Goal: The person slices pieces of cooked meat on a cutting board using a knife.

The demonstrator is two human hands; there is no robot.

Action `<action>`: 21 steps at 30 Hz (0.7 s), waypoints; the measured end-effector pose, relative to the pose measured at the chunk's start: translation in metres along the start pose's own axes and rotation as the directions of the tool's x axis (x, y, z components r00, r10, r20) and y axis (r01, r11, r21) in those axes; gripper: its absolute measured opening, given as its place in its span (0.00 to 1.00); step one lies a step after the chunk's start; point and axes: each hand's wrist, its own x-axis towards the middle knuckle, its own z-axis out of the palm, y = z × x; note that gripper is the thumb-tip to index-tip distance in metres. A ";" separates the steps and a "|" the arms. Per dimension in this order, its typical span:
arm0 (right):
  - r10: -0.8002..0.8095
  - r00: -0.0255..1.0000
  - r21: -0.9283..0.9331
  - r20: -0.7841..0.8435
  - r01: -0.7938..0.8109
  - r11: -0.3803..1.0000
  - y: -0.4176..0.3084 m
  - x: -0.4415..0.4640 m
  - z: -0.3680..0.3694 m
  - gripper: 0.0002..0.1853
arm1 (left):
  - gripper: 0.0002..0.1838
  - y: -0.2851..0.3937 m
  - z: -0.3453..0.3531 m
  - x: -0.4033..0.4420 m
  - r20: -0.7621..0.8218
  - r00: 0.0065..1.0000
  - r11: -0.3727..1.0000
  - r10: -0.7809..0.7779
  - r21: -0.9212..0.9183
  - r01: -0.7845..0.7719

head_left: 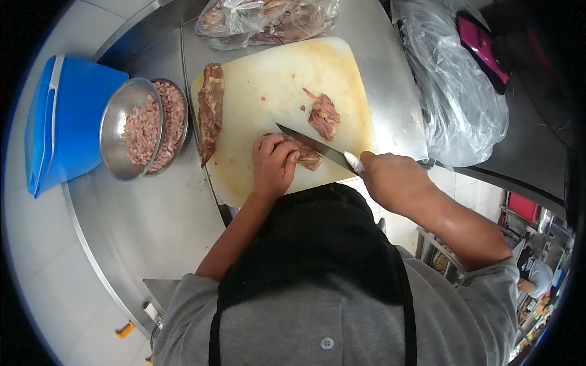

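Gap btwn meat strip [210, 113] & knife [317, 145]

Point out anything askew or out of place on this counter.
The metal bowl beside the blue box looks askew: it sits tilted, its rim overlapping a second bowl of diced meat. What props it up is hidden.

Knife handle [353, 161] mostly hidden in right hand [390, 180], meat piece [310, 160] partly under left hand [273, 163], bagged meat [287, 24] cropped at top

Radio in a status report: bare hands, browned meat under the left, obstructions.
Left hand steadying browned, blocky meat chunk on yellowed white cutting board. Right hand gripping white-handled steel knife alongside. Nothing visibly obstructing.
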 end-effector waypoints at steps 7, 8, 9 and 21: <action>-0.065 0.988 0.068 -0.140 0.075 0.995 -0.002 0.053 0.054 0.10 | 0.07 0.002 -0.001 -0.005 -0.004 0.999 0.999 -0.033 0.042 0.033; -0.117 0.968 0.057 -0.224 0.133 0.989 0.007 0.052 0.058 0.10 | 0.07 0.004 -0.001 -0.006 0.004 0.999 0.998 -0.038 0.049 0.038; -0.124 0.963 0.050 -0.239 0.139 0.989 0.009 0.048 0.050 0.10 | 0.08 0.002 0.000 0.000 0.001 0.999 0.998 -0.033 0.058 0.033; -0.030 0.994 0.025 -0.102 0.033 0.999 -0.009 -0.012 0.014 0.07 | 0.09 -0.002 0.002 -0.002 -0.039 0.999 0.999 0.030 0.036 -0.029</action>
